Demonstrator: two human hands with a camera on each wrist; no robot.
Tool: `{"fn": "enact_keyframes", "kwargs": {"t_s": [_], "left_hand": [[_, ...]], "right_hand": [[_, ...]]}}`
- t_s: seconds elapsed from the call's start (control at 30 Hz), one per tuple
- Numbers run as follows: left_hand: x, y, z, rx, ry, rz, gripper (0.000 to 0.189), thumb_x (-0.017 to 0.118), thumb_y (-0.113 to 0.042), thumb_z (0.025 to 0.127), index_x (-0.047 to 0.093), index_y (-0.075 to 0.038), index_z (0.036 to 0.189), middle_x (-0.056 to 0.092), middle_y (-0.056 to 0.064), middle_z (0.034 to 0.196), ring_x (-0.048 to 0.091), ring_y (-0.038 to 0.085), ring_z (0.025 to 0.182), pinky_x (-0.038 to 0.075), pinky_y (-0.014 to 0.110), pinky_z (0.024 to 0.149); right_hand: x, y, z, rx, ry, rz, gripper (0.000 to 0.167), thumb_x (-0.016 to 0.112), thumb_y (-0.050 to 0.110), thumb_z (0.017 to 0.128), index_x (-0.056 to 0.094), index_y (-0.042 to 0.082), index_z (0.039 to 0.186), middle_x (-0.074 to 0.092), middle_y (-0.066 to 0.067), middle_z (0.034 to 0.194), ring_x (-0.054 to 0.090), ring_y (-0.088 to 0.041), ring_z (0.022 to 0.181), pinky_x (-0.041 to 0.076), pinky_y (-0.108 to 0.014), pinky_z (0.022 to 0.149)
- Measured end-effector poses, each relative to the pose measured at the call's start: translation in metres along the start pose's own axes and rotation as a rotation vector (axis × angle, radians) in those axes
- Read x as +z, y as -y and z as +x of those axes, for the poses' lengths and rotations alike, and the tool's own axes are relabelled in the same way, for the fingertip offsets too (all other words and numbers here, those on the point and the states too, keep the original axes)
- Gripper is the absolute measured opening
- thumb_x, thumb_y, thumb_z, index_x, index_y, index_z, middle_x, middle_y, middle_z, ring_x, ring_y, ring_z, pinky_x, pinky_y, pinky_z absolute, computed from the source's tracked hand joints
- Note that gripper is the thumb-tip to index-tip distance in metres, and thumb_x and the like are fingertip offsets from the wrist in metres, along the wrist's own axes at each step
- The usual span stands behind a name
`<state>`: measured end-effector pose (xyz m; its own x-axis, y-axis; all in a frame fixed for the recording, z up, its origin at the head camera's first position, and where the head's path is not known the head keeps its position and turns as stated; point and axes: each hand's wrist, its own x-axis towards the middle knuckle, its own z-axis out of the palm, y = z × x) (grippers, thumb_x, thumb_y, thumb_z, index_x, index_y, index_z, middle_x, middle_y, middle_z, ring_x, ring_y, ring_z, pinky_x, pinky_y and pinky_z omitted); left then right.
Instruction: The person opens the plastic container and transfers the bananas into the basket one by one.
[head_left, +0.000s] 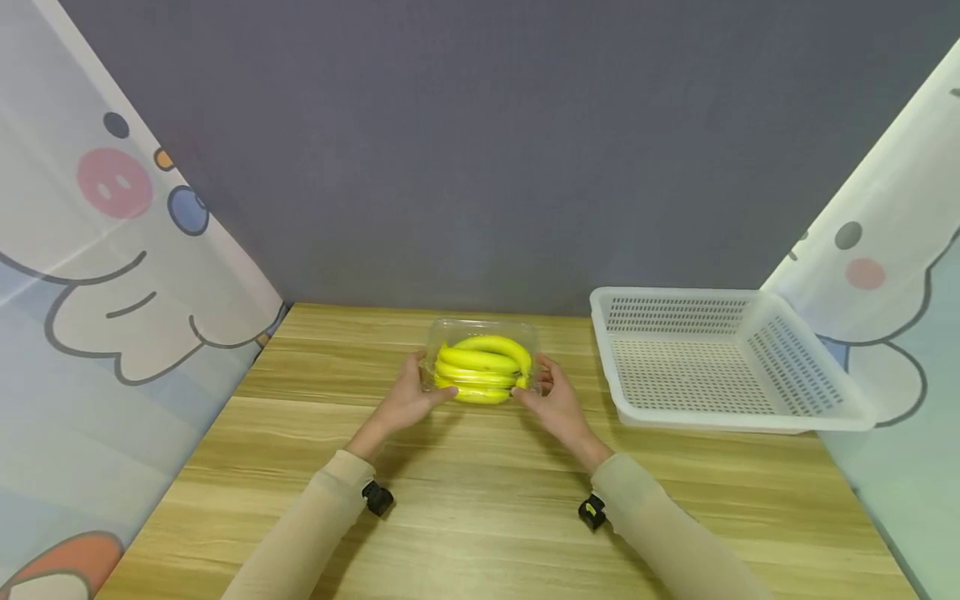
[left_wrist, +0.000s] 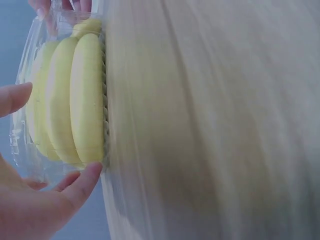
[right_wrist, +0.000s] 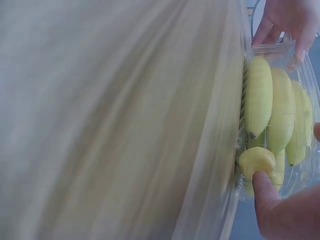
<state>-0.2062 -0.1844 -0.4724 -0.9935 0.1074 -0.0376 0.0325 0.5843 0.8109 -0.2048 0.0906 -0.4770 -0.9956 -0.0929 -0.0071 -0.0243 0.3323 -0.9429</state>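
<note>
A clear plastic box (head_left: 486, 323) with several yellow bananas (head_left: 478, 362) inside is in the middle of the head view, near the table's back edge. My left hand (head_left: 405, 402) grips its left end, with the thumb at the front. At the opposite end my right hand (head_left: 558, 408) holds it the same way, fingers curled round the side. Through the clear wall the bananas (left_wrist: 86, 100) show lying side by side in the left wrist view. In the right wrist view a digit of the right hand (right_wrist: 295, 215) presses the box beside a banana's end.
To the right stands a white slatted plastic basket (head_left: 690, 375) on the wood-grain table (head_left: 480, 517). A grey panel (head_left: 480, 150) rises behind the table. Cartoon-print curtains (head_left: 105, 275) hang along both sides.
</note>
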Motion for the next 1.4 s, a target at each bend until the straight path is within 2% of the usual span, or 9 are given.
{"fn": "enact_keyframes", "kwargs": {"t_s": [0.17,0.43,0.7,0.93,1.27,1.4], "left_hand": [[0.003,-0.004,-0.003,-0.004,0.008,-0.005,0.103,0.077,-0.044,0.087,0.014,-0.002,0.158,0.042,0.026,0.138,0.050,0.041,0.121,0.047,0.057,0.100],[0.007,-0.010,-0.006,0.000,0.026,-0.004,0.102,0.078,-0.043,0.087,0.017,0.001,0.156,0.047,0.019,0.124,0.053,0.032,0.106,0.052,0.046,0.085],[0.009,-0.012,-0.008,-0.009,0.023,-0.029,0.105,0.081,-0.041,0.084,0.017,0.000,0.157,0.051,0.020,0.122,0.056,0.033,0.104,0.054,0.045,0.085],[0.012,-0.014,-0.013,0.010,0.026,-0.044,0.104,0.082,-0.038,0.084,0.017,0.001,0.156,0.051,0.018,0.117,0.055,0.030,0.099,0.052,0.041,0.080],[0.019,-0.015,-0.019,0.027,0.040,-0.038,0.103,0.082,-0.038,0.084,0.018,0.001,0.154,0.051,0.019,0.115,0.056,0.028,0.096,0.052,0.039,0.077],[0.021,-0.017,-0.026,0.039,0.041,-0.032,0.103,0.082,-0.038,0.085,0.018,0.003,0.154,0.051,0.020,0.122,0.057,0.030,0.103,0.053,0.044,0.084]], "right_hand": [[-0.005,0.000,-0.004,0.015,0.010,-0.020,0.080,0.078,0.024,0.089,0.035,0.008,0.156,0.052,-0.020,0.138,0.052,-0.034,0.123,0.048,-0.050,0.100],[-0.009,-0.004,-0.008,0.029,0.006,-0.051,0.080,0.077,0.025,0.090,0.034,0.006,0.155,0.052,-0.021,0.139,0.052,-0.035,0.124,0.046,-0.051,0.102],[-0.012,-0.007,-0.013,0.008,0.009,-0.059,0.082,0.077,0.026,0.090,0.033,0.004,0.155,0.052,-0.022,0.138,0.051,-0.035,0.126,0.044,-0.053,0.105],[-0.017,-0.008,-0.020,0.008,0.012,-0.084,0.081,0.076,0.028,0.090,0.034,0.005,0.155,0.053,-0.022,0.139,0.052,-0.035,0.125,0.046,-0.053,0.102],[-0.025,-0.006,-0.030,0.016,0.000,-0.127,0.082,0.078,0.026,0.088,0.036,0.006,0.155,0.055,-0.019,0.136,0.053,-0.033,0.123,0.048,-0.050,0.101],[-0.028,-0.007,-0.035,0.018,0.004,-0.133,0.081,0.078,0.025,0.088,0.036,0.002,0.153,0.056,-0.022,0.135,0.054,-0.034,0.122,0.048,-0.051,0.102]]}}
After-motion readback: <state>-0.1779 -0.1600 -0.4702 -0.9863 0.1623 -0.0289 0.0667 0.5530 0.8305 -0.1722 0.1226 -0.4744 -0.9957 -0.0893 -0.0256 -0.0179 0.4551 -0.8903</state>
